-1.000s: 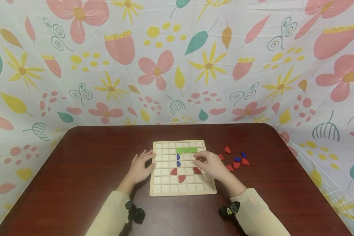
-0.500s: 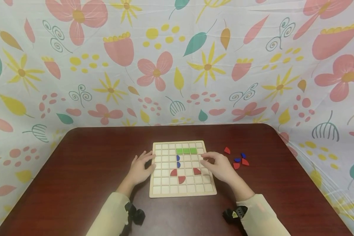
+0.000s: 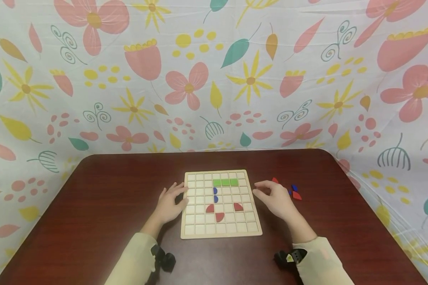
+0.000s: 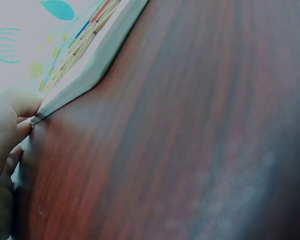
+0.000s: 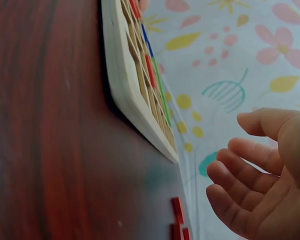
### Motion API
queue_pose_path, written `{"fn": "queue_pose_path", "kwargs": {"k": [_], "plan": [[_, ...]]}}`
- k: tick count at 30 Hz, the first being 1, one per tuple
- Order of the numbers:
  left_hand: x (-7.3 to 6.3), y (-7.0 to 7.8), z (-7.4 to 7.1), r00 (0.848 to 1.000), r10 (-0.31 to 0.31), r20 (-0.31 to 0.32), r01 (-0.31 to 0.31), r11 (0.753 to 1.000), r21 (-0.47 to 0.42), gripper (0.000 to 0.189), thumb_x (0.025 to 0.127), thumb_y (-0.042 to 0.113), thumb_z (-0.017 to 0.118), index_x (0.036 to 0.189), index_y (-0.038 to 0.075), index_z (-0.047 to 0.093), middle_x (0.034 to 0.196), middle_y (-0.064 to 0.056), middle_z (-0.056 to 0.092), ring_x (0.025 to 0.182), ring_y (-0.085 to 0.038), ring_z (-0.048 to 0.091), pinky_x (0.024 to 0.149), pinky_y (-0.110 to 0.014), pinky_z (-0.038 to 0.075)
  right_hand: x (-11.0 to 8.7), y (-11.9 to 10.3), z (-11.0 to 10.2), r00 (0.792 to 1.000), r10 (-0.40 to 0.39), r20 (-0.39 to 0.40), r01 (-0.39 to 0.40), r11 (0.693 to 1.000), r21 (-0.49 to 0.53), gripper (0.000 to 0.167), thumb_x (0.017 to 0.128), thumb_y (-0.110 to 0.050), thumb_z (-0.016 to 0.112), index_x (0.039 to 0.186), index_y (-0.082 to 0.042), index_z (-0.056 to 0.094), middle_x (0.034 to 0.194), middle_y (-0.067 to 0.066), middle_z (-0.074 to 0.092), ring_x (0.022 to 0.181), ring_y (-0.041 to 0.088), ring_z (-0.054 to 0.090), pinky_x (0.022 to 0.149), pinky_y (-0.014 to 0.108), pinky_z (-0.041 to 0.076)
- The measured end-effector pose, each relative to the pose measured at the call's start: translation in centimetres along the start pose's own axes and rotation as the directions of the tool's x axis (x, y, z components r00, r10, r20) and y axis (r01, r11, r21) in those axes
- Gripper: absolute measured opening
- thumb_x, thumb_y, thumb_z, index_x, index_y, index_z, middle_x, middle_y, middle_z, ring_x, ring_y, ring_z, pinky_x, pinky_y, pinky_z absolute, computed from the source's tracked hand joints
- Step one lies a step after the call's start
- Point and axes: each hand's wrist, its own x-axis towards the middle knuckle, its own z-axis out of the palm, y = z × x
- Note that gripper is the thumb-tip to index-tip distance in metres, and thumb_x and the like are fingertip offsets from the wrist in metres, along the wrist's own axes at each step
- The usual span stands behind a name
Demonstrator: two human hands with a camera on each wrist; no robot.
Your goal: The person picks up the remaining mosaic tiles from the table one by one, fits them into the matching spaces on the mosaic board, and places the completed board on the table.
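Observation:
A pale wooden grid board (image 3: 221,236) lies flat on the table. Set in its cells are a row of green squares (image 3: 225,182), two blue half-circles (image 3: 215,191) and several red quarter-circles (image 3: 219,217). My left hand (image 3: 168,204) rests at the board's left edge, fingers spread; the left wrist view shows its fingertips touching the rim (image 4: 85,75). Beyond the right edge hovers my right hand (image 3: 277,201), holding nothing. Seen in the right wrist view, that hand (image 5: 270,175) has loosely bent fingers, thumb apart. It partly covers the loose pieces beside it.
Loose red pieces (image 3: 297,196) and blue pieces (image 3: 294,188) lie on the dark wooden table (image 3: 110,198), right of the board. A floral cloth (image 3: 214,79) hangs behind the table. Each wrist wears a black camera (image 3: 164,259).
My right hand has moved right, from above the board to past its right edge, and now covers some loose pieces. The left hand and the set pieces stay put.

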Motion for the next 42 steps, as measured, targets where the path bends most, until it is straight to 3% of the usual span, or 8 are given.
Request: {"fn": "queue_pose_path", "kwargs": {"k": [3,10,16,23,29,32,37,42], "plan": [[0.0,0.0,0.1,1.0,-0.001,0.001,0.001,1.0,0.005,0.042,0.091,0.024,0.059,0.132,0.011,0.056,0.147,-0.008,0.044,0.144,-0.03,0.025,0.114,-0.06,0.005,0.0,0.5,-0.6,1.0,0.005,-0.017,-0.005,1.0,-0.007,0.037,0.089,-0.029,0.065,0.117,-0.005,0.065,0.113,0.014,0.068,0.097,0.028,0.065,0.069,0.033,0.052],[0.0,0.1,0.0,1.0,-0.001,-0.006,0.001,1.0,-0.01,0.042,0.091,0.023,0.059,0.131,0.011,0.057,0.147,-0.008,0.044,0.144,-0.031,0.025,0.114,-0.061,0.004,0.1,1.5,-2.1,0.996,0.087,-0.015,-0.086,0.996,0.039,0.041,0.091,-0.031,0.061,0.123,-0.004,0.06,0.103,0.017,0.07,0.07,0.023,0.07,0.06,0.028,0.053],[0.0,0.2,0.0,1.0,-0.004,0.0,0.004,1.0,0.0,0.042,0.091,0.023,0.059,0.131,0.011,0.056,0.147,-0.008,0.044,0.144,-0.031,0.026,0.114,-0.061,0.005,0.1,2.4,-3.0,0.995,0.067,-0.08,-0.072,0.996,-0.058,0.038,0.091,-0.03,0.061,0.119,-0.005,0.063,0.107,0.016,0.069,0.09,0.027,0.066,0.067,0.031,0.048],[-0.1,0.3,-0.2,1.0,-0.001,-0.004,0.001,1.0,0.001,0.043,0.091,0.023,0.059,0.131,0.011,0.056,0.146,-0.01,0.044,0.143,-0.031,0.026,0.114,-0.06,0.005,0.1,3.2,-3.9,0.99,0.083,-0.113,-0.092,0.993,-0.08,0.036,0.092,-0.028,0.06,0.118,-0.003,0.063,0.105,0.019,0.069,0.089,0.029,0.065,0.066,0.031,0.048],[0.0,0.3,-0.2,1.0,-0.002,-0.003,0.002,1.0,0.006,0.043,0.091,0.023,0.059,0.131,0.01,0.056,0.146,-0.011,0.044,0.143,-0.032,0.026,0.114,-0.06,0.005,0.0,3.9,-4.9,0.984,0.103,-0.143,-0.116,0.989,-0.091,0.037,0.094,-0.029,0.056,0.118,-0.002,0.063,0.109,0.021,0.068,0.097,0.035,0.064,0.074,0.041,0.051],[0.0,0.3,-0.2,1.0,-0.001,-0.003,0.001,1.0,0.009,0.043,0.091,0.023,0.059,0.131,0.01,0.056,0.146,-0.011,0.044,0.143,-0.032,0.026,0.114,-0.06,0.005,-0.1,4.2,-5.4,0.981,0.124,-0.152,-0.141,0.984,-0.106,0.038,0.095,-0.031,0.055,0.118,-0.002,0.063,0.109,0.021,0.067,0.092,0.033,0.064,0.072,0.04,0.051],[0.0,0.3,-0.2,1.0,-0.002,-0.005,0.002,1.0,0.018,0.043,0.09,0.023,0.059,0.131,0.01,0.056,0.146,-0.011,0.044,0.143,-0.033,0.026,0.114,-0.061,0.006,-0.1,4.6,-6.0,0.973,0.186,-0.138,-0.202,0.973,-0.111,0.039,0.095,-0.032,0.053,0.117,0.0,0.063,0.089,0.017,0.07,0.069,0.018,0.062,0.061,0.029,0.046],[0.0,0.3,-0.1,1.0,0.002,-0.01,-0.002,1.0,0.025,0.043,0.09,0.023,0.059,0.131,0.011,0.057,0.145,-0.011,0.045,0.143,-0.033,0.027,0.114,-0.061,0.006,-0.3,4.9,-6.4,0.966,0.225,-0.127,-0.241,0.962,-0.13,0.037,0.095,-0.031,0.054,0.111,0.001,0.064,0.076,0.01,0.07,0.067,0.016,0.061,0.063,0.032,0.047]]}}
